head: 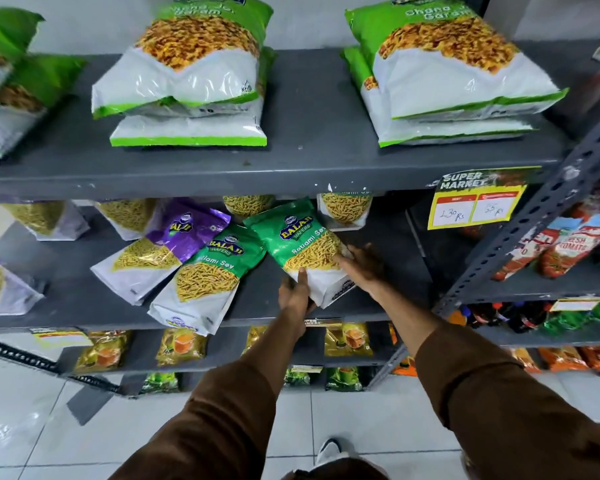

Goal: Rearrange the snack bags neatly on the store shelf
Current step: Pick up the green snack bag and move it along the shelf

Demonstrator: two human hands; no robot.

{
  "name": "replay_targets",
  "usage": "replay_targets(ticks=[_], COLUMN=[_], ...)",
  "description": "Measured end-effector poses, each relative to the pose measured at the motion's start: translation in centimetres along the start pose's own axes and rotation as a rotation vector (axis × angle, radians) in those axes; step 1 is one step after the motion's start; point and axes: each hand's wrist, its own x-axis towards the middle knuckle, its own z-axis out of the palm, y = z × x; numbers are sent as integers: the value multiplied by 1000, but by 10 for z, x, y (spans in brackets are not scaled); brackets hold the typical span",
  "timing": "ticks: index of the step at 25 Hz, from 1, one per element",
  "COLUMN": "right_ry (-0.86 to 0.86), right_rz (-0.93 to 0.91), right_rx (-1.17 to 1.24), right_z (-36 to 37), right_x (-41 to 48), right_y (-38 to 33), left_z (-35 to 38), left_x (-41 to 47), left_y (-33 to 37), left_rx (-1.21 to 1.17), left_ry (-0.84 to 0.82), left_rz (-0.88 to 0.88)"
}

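Note:
A green and white Ratlami Sev bag (300, 237) sits tilted on the grey middle shelf (84, 292). My left hand (295, 294) grips its lower left corner from below. My right hand (359, 263) presses against its right side. Beside it on the left lies a second green Ratlami Sev bag (208, 271), slanted and hanging over the shelf edge. A purple bag (174, 244) lies askew further left. More sev bags stand at the back of this shelf (345, 209).
Big green bags (191, 74) lie in stacks on the top shelf. A yellow price tag (478, 202) hangs at the right. A slotted grey upright (520, 237) borders the shelf on the right, with red tomato packs (568, 247) beyond. Small yellow packs (349, 339) fill the lower shelf.

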Motion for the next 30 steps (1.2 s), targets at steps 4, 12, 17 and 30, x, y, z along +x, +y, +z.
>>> replay_targets(ticks=[4, 12, 17, 30], right_ry=[24, 67, 225, 226], right_rz=[75, -53, -195, -191], right_rx=[95, 483, 731, 832], right_z=[23, 64, 89, 79], right_x=[-48, -220, -310, -297], right_y=[-7, -20, -29, -16], left_z=[-29, -137, -200, -185], left_x=[-17, -128, -212, -182], left_y=[-7, -14, 3, 12], left_rx=[129, 269, 310, 597], left_ry=[33, -125, -292, -300], left_rz=[59, 360, 635, 824])
